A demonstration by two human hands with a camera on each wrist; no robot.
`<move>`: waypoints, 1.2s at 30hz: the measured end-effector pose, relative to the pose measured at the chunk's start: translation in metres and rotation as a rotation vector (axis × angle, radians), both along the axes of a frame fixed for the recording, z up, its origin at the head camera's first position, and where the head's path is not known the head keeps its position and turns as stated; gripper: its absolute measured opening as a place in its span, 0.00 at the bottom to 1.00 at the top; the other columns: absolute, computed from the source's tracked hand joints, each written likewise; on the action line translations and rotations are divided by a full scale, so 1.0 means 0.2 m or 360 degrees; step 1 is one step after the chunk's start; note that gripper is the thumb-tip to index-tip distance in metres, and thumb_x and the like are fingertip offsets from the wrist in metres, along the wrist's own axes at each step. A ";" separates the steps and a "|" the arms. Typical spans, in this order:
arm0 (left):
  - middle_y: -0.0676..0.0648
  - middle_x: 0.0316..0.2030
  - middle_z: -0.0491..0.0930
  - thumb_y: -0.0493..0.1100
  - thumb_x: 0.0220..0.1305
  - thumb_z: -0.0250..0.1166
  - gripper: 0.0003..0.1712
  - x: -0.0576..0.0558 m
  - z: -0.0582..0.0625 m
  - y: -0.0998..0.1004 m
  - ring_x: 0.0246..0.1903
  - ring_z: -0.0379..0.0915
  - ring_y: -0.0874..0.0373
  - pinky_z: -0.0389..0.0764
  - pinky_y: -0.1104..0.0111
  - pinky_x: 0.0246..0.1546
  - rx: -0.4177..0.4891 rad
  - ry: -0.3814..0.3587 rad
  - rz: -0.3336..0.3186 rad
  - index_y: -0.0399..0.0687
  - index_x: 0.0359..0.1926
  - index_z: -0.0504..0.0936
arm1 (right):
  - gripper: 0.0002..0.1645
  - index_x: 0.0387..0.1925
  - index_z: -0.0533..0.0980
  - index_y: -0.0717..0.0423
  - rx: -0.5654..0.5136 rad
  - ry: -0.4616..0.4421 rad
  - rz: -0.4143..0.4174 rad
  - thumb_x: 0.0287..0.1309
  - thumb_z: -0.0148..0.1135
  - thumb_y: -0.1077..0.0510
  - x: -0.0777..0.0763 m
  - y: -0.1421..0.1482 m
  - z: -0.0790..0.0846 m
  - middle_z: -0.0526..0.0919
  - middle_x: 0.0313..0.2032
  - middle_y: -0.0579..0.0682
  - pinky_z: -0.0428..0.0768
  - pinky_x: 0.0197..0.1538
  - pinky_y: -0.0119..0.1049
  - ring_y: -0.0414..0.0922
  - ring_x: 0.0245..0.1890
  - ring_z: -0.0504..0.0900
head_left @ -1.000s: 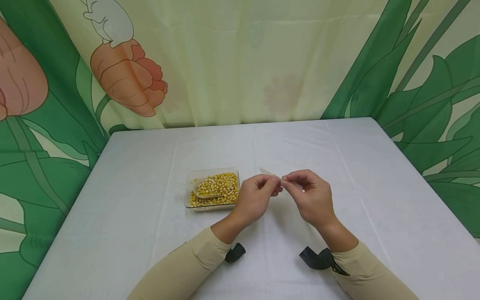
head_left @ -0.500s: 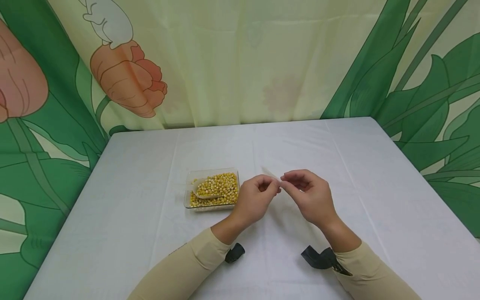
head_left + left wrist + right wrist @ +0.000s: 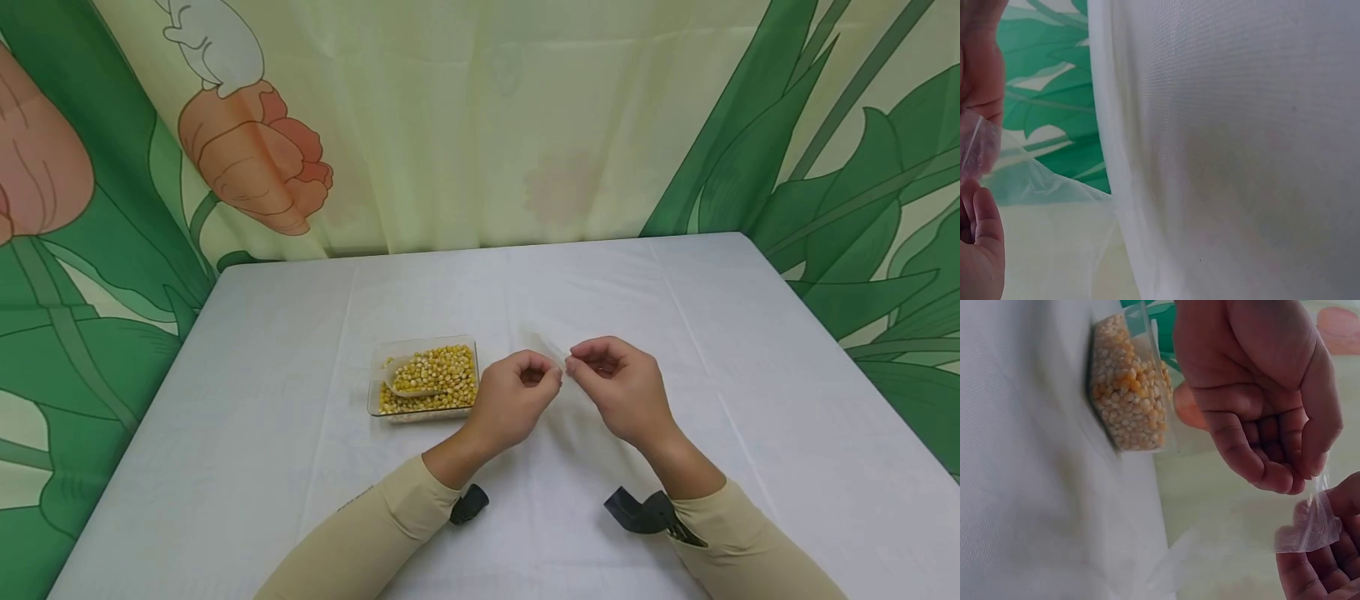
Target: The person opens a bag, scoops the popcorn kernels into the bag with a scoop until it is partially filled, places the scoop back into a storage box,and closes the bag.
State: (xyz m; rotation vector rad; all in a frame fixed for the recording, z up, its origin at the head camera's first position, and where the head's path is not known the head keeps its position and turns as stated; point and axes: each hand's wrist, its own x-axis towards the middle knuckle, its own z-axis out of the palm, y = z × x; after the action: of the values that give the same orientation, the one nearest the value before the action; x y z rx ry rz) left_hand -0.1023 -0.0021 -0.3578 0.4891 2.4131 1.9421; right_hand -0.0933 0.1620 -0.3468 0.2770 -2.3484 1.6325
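Observation:
A clear, thin plastic bag (image 3: 546, 347) hangs out in front of both hands, nearly see-through against the tablecloth. Thumb and fingertips of my left hand (image 3: 517, 396) pinch its edge; the right wrist view shows the film (image 3: 1319, 528) gathered at those tips. My right hand (image 3: 630, 392) holds the edge close by, thumb against fingertips, with its fingers partly seen through the film. A small gap parts the two hands. In the left wrist view the bag (image 3: 1054, 187) spreads out wide, and a pale line runs along its edge.
Left of my left hand stands a clear rectangular container (image 3: 422, 412) of yellow corn kernels (image 3: 450, 367). A pale scoop (image 3: 411, 392) filled with kernels lies on them. A white cloth covers the table (image 3: 262, 400). Behind it hangs a printed curtain (image 3: 480, 125).
The fingertips, which met a second ago, have drawn slightly apart, my right hand shifting a little to the right. More of the bag's film shows between them. The container stays put.

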 end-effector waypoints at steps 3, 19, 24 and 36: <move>0.52 0.28 0.81 0.35 0.66 0.62 0.05 0.00 0.00 0.00 0.28 0.73 0.64 0.77 0.74 0.30 -0.0010 0.0006 0.0003 0.39 0.33 0.83 | 0.04 0.37 0.81 0.68 -0.0022 0.0003 -0.0005 0.58 0.66 0.72 0.00 0.00 0.00 0.84 0.34 0.60 0.82 0.38 0.25 0.37 0.32 0.83; 0.52 0.27 0.79 0.36 0.66 0.62 0.06 0.00 0.00 0.00 0.28 0.72 0.63 0.75 0.74 0.29 -0.0057 -0.0022 0.0007 0.39 0.33 0.83 | 0.04 0.36 0.81 0.67 0.0026 0.0008 -0.0035 0.58 0.67 0.72 0.00 -0.01 0.00 0.84 0.35 0.60 0.81 0.38 0.24 0.37 0.33 0.82; 0.52 0.27 0.78 0.36 0.66 0.62 0.05 0.00 -0.01 0.00 0.28 0.71 0.63 0.75 0.73 0.29 -0.0048 -0.0044 -0.0005 0.39 0.34 0.83 | 0.03 0.36 0.82 0.65 0.0049 -0.0009 -0.0061 0.58 0.66 0.71 0.01 -0.02 0.00 0.85 0.34 0.56 0.81 0.37 0.25 0.37 0.33 0.82; 0.53 0.28 0.81 0.36 0.66 0.62 0.05 0.02 0.00 0.00 0.28 0.73 0.64 0.74 0.74 0.28 -0.0040 -0.0085 -0.0004 0.41 0.32 0.82 | 0.03 0.36 0.82 0.65 0.0143 0.0023 -0.0179 0.60 0.65 0.70 0.00 -0.01 0.01 0.85 0.33 0.54 0.78 0.36 0.24 0.39 0.33 0.81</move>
State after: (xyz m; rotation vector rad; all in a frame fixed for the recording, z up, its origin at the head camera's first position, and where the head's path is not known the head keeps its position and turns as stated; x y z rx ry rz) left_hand -0.0990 -0.0018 -0.3581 0.4331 2.4005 1.8958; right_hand -0.0938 0.1604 -0.3454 0.1701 -2.3843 1.4716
